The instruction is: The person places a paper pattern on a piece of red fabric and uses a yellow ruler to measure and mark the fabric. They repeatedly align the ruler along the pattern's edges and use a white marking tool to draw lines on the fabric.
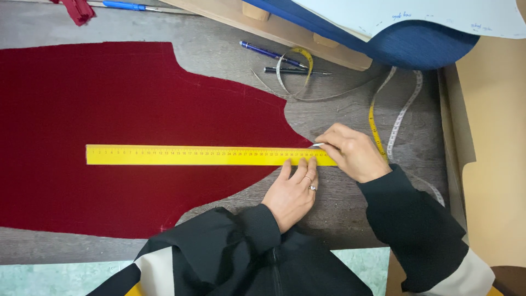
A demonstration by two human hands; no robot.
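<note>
A long yellow ruler [197, 155] lies flat across a dark red cut piece of fabric [109, 109] on a grey wooden table [230, 46]. My left hand [293, 192] presses its fingertips on the ruler's lower edge near the right end. My right hand [353, 151] pinches a small white marking tool, probably chalk [318, 145], with its tip at the ruler's upper edge where the fabric comes to a point. Both arms wear black sleeves.
A measuring tape [400, 118] curls across the table behind my right hand. A blue pen [271, 53] and a black pen [296, 70] lie further back. Blue fabric [416, 41] under a pale paper pattern sits top right. Tan card borders the right edge.
</note>
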